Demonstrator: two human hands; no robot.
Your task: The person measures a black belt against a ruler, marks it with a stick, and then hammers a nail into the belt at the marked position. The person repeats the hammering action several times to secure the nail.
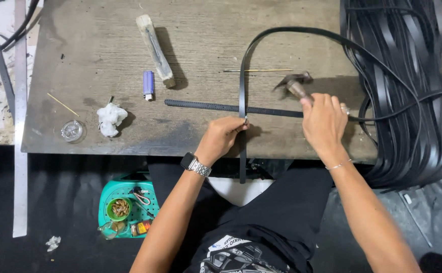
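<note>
Two crossed straps [241,96] mid-board [94,45], strap heap [408,76] at right, lighter [148,84] and wooden block [155,50] left.

Right hand [323,119] grips hammer [295,86] above black strap [241,86].

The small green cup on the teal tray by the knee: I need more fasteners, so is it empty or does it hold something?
Not empty. The green cup on the teal tray holds a heap of small brownish pieces; what kind they are is too small to tell.
</note>
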